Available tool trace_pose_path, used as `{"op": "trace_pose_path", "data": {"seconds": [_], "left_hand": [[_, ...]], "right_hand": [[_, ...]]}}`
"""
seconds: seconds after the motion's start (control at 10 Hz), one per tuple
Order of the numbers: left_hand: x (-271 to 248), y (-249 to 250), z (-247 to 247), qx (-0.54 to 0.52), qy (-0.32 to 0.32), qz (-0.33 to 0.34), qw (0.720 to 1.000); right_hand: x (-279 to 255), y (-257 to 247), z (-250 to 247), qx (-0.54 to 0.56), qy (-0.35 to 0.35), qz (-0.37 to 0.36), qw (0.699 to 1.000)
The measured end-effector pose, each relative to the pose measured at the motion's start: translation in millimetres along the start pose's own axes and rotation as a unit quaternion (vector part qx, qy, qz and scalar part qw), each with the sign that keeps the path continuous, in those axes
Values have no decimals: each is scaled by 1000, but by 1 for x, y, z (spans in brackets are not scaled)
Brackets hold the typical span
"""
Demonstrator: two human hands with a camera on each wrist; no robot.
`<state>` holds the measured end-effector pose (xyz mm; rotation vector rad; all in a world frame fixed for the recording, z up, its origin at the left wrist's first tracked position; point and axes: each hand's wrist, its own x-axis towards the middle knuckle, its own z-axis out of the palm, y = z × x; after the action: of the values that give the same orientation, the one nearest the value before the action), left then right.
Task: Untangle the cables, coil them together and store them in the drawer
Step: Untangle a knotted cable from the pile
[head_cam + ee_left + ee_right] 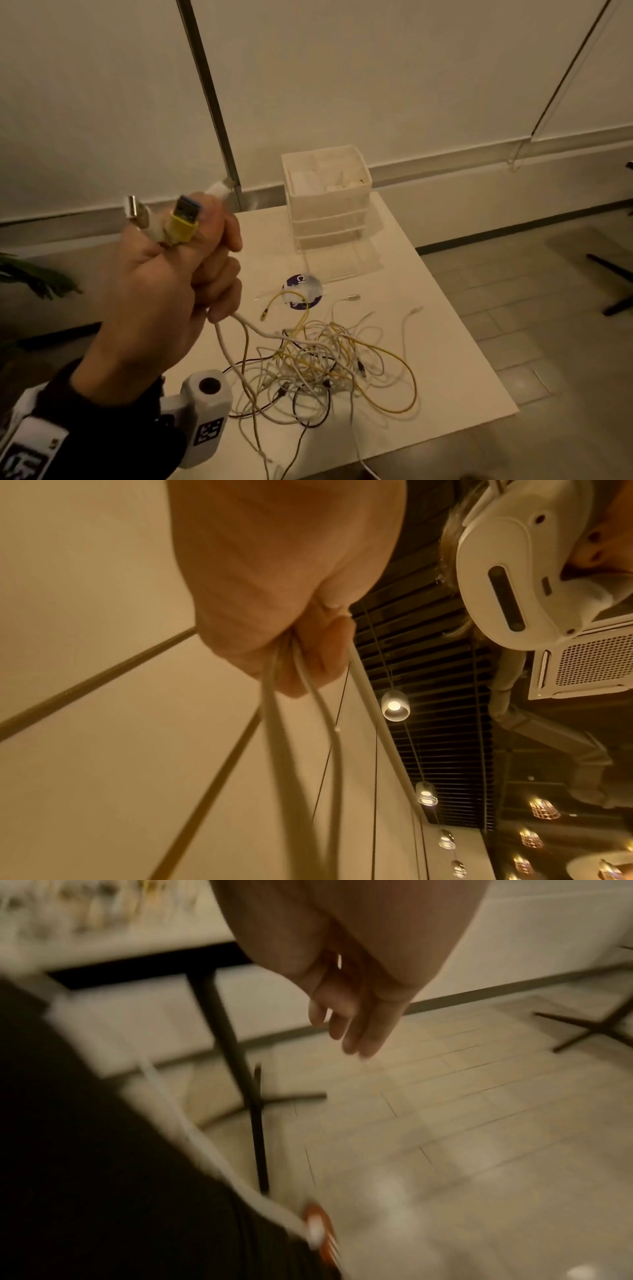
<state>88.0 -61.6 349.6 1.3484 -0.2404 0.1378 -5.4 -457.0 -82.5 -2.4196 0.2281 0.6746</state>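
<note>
A: Cables lie tangled mid-tabletop; your left hand fists several plug ends above the left edge.

B: Right hand?

A: Blurred, fingers loose, empty, below the tabletop.

A dark sleeve covers the left forearm. Strapped at the wrist is a white camera housing with a round dark lens opening and black-and-white square code markers. A white headset sits on the head. The right hand is bare.
</note>
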Motion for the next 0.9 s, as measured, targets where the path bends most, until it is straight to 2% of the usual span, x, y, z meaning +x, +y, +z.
{"op": "trace_pose_path", "data": {"seconds": [0.1,0.2,0.3,0.5,0.6,0.7,0.8,0.9], "left_hand": [[-5,-12,10,-15,-41,-50,998],[0,-24,16,-46,-58,-114,991],[6,-26,17,-64,-71,-149,984],[11,-31,22,-102,-48,-178,977],[10,-34,20,-127,-24,-201,971],[13,-36,20,-153,2,-219,964],[20,-40,22,-151,33,-221,963],[30,-47,21,-144,58,-197,968]], "right_hand": [[-11,-66,-61,94,86,192,973],[34,-111,-107,96,140,114,979],[96,-145,-135,16,112,96,989],[174,-169,-144,-50,75,123,988],[188,-170,-134,-110,57,104,987],[200,-169,-129,-96,80,83,989],[202,-173,-135,-64,98,108,987],[200,-170,-144,3,73,121,990]]}}
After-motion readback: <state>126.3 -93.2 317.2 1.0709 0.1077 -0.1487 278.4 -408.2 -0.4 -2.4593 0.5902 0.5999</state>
